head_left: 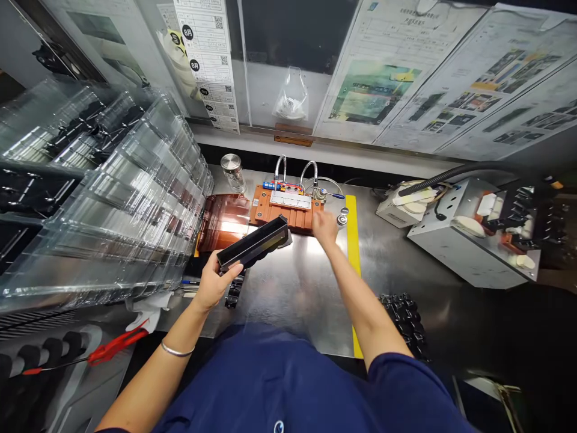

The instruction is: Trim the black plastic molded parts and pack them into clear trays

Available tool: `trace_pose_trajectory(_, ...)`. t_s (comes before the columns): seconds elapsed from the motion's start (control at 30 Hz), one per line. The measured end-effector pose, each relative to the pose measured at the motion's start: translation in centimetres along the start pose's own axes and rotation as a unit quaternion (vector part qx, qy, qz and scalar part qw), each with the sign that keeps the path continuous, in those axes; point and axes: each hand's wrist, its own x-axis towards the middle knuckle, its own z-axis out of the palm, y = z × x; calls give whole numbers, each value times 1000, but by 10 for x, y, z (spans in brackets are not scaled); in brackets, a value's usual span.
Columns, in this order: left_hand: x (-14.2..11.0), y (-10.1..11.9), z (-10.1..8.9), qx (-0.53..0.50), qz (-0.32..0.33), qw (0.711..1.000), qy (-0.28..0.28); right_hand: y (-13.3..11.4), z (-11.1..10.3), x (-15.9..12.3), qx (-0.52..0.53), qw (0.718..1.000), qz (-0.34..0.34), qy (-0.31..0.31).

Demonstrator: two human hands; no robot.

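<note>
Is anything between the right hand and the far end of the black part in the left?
No loose item shows between the right hand and the black part in the left hand. Only the front of the orange fixture appears in that gap; whether it obstructs is unclear.

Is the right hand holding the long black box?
No, the left hand holds the long black box; the right hand is by the orange block.

Smooth, glossy plastic is seen in the black trough [252,243], shiny reflective metal in the worktop [315,300], glossy clear plastic in the stacked trays [144,198], a matt surface on the fixture block [295,221], and matt cloth in the shirt [279,385].
</note>
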Motion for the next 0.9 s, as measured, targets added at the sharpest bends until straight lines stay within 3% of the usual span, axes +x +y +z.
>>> trace_pose_trajectory(0.13,-3,4,-1,156,192,968,-42,29,-40,76,-91,993,75,-31)
trace_pose_trajectory(0.23,-3,8,3,202,324,922,-61,42,-43,105,-143,979,115,-87)
trace_pose_trajectory(0.37,-3,6,8,239,372,897,-22,44,-32,114,-190,965,131,-124)
trace_pose_trajectory(0.53,-6,2,17,255,380,889,10,35,-33,111,-202,964,116,-127)
trace_pose_trajectory(0.7,-12,10,23,267,404,875,1,10,-56,91,-142,983,80,-89)
trace_pose_trajectory(0.8,-18,19,20,300,445,843,-21,-11,-75,50,-53,997,-13,-56)
trace_pose_trajectory(0.87,-23,23,17,332,470,817,-33,-23,-86,17,68,986,-123,-94)
trace_pose_trajectory(0.9,-26,25,16,346,478,807,-39,-28,-90,1,128,965,-183,-134)
